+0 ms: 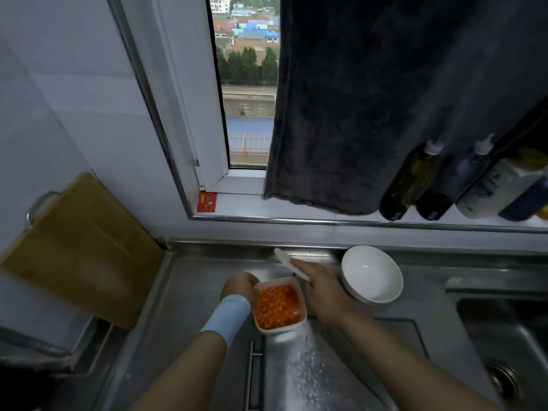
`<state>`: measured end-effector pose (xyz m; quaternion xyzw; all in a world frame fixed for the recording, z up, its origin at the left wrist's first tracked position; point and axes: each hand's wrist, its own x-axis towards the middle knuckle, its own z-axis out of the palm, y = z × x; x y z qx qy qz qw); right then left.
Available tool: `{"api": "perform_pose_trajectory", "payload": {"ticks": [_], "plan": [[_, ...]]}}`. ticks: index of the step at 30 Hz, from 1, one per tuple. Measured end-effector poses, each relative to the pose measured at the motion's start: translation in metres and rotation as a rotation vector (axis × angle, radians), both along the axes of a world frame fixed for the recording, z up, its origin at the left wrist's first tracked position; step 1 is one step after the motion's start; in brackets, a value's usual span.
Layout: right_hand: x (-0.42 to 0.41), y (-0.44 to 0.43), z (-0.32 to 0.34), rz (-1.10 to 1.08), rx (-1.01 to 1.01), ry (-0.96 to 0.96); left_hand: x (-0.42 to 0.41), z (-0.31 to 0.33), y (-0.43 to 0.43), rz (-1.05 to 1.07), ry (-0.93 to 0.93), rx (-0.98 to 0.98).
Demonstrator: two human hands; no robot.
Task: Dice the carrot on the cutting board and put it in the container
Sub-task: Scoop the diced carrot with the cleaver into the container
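Already cut: diced carrot, heaped nearly to the rim of a white container at centre, over the steel counter and just left of a white bowl. Small, firm, damp-looking cubes, light singly but loose, apt to roll and spill at any tilt.

Gripped by the left hand at the far-left corner, fingers curled round the rim. Held in the right hand, just over the far-right corner: a white flat strip, perhaps a knife blade or a scraper, too blurred to name.

Looks like thin, smooth plastic, probably a little flexible and slippery under wet fingers, and fairly light even when full. Best taken by two opposite walls or cupped from beneath and kept level, rather than by one corner alone with such a full load.

Leaning on the tiled wall at the far left: a wooden cutting board, bare of carrot. Judged close to finished, with little left beyond setting the tub down.
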<state>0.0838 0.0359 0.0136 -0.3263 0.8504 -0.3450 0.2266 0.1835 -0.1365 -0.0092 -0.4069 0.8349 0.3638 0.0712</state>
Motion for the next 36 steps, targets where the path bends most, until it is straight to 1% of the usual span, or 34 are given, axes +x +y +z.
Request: {"api": "perform_pose_trajectory", "payload": {"ticks": [3,4,6,9,12,15,18,21,24,28,31,34,36], "plan": [[-0.003,-0.018,-0.01,0.066,0.074,0.089,-0.009,-0.01,-0.024,0.053,0.038,0.03],[-0.004,-0.023,-0.012,0.101,0.127,0.111,-0.011,-0.014,-0.032,0.068,0.059,0.054],[-0.007,-0.035,-0.022,0.189,0.237,0.223,-0.017,-0.019,-0.044,0.073,0.113,0.11],[-0.012,-0.054,-0.04,0.252,0.335,0.327,-0.022,-0.027,-0.057,0.098,0.141,0.121],[-0.008,-0.071,-0.051,0.256,0.346,0.355,-0.022,-0.033,-0.064,0.17,0.178,0.073],[-0.004,-0.081,-0.059,0.278,0.358,0.385,-0.019,-0.036,-0.063,0.1,0.252,0.093],[-0.002,-0.079,-0.066,0.304,0.44,0.352,-0.014,-0.046,-0.06,0.06,0.269,0.108],[-0.003,-0.073,-0.07,0.289,0.383,0.331,-0.012,-0.054,-0.058,0.052,0.257,0.056],[-0.005,-0.068,-0.071,0.272,0.362,0.271,-0.013,-0.054,-0.057,0.037,0.264,0.025],[-0.006,-0.06,-0.07,0.233,0.319,0.217,-0.017,-0.051,-0.056,-0.11,0.223,-0.103],[-0.006,-0.057,-0.07,0.165,0.266,0.188,-0.02,-0.053,-0.048,-0.195,0.262,-0.137],[-0.01,-0.063,-0.066,0.058,0.198,0.113,-0.025,-0.056,-0.039,-0.239,0.215,-0.18],[-0.017,-0.068,-0.065,0.021,0.206,0.054,-0.027,-0.057,-0.034,-0.264,0.198,-0.206]]}}
